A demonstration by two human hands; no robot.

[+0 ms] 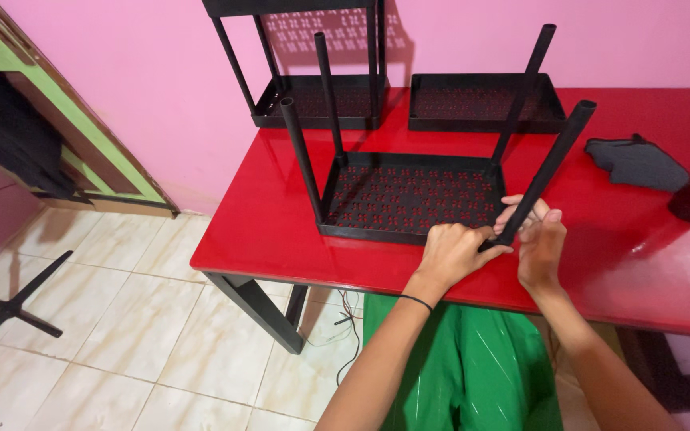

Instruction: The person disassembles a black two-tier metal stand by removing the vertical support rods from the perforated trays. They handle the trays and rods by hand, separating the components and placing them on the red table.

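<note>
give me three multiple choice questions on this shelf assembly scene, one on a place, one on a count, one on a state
1. Where does the grey cloth lie?
A. on the floor
B. on the red table, far right
C. inside a tray

2. How many black poles stand up from the near tray?
A. two
B. four
C. six

3. What are the two hands doing?
A. resting flat on the table
B. both on the near right pole at its base
C. lifting the tray

Answers:
1 B, it sits on the red top to the right of the trays.
2 B, one pole rises at each corner.
3 B, the left hand and right hand close round the pole's lower end.
</note>
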